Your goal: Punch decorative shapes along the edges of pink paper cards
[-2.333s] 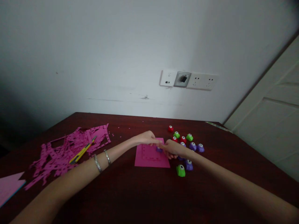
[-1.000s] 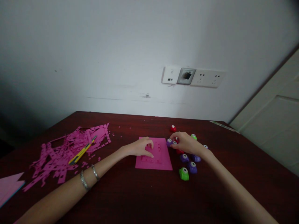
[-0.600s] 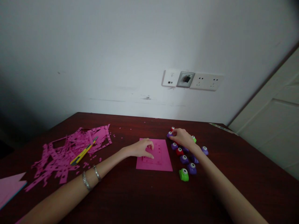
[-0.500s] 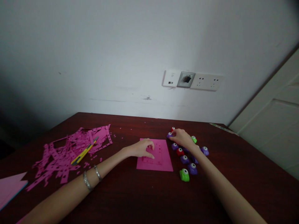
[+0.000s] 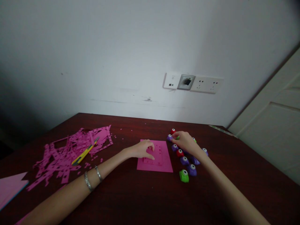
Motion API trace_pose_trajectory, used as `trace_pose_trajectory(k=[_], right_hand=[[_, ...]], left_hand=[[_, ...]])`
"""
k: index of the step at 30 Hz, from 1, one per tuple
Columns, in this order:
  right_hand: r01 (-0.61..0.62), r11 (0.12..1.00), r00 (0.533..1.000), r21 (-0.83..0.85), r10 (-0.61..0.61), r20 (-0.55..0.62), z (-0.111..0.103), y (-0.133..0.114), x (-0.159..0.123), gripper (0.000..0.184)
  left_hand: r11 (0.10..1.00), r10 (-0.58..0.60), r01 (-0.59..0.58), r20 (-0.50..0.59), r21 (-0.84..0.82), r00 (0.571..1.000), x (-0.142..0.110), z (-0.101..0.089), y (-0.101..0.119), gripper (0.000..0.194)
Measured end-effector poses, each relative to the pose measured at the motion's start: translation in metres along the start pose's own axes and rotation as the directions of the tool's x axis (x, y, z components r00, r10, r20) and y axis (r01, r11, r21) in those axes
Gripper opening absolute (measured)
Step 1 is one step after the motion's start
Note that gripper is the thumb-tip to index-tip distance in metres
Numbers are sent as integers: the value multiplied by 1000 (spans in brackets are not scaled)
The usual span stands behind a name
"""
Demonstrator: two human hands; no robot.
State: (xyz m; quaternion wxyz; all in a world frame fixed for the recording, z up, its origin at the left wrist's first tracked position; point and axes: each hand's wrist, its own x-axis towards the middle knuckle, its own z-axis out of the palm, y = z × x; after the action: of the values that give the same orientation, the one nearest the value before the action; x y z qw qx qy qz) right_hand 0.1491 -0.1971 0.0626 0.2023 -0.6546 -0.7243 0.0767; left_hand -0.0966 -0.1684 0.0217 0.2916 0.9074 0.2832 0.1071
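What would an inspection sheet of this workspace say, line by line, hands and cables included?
Surface: dark reddish-brown table, small pink bits scattered on it.
Work items: smaller pink piece lying on a pink sheet; red, green and purple craft punches grouped to the right.
Clutter: heap of pink scraps at left, yellow cutter lying on it; blade state cannot be told.
Hands: left hand over the sheet, thumb and fingers apart; right hand with fingertips at a purple punch, grip unclear.
Cables: nothing seen.
Surroundings: pale, marked wall with outlets; white panelled door at right.
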Motion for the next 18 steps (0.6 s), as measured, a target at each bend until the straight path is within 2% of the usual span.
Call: trace_pose_trajectory(k=[6,9,11,14,16,18], right_hand=[[64,996,996,54,-67,56,-5,-14,-19,14],[81,992,992,92,-89,94,-2,-16,-21,16],[88,990,989,109,-100,107,0,-16,-21,16],[80,989,990,126,-94,109,3,-15,-20,18],[77,989,990,128,-92,108,4,-16,-20,18],[84,989,989,124,-98,111,4,-17,-21,19]], left_hand=[[1000,-7,7,-28,3,1000,0,-3,4,38],[999,-34,31,-117,-32,992,0,-10,5,25],[994,-107,107,-217,-11,970,0,-14,2,19],[953,-226,277,-317,124,921,0,-18,-4,25],[928,-267,331,-313,172,912,0,-17,-8,34],[933,-270,322,-281,158,921,0,-14,-13,35]])
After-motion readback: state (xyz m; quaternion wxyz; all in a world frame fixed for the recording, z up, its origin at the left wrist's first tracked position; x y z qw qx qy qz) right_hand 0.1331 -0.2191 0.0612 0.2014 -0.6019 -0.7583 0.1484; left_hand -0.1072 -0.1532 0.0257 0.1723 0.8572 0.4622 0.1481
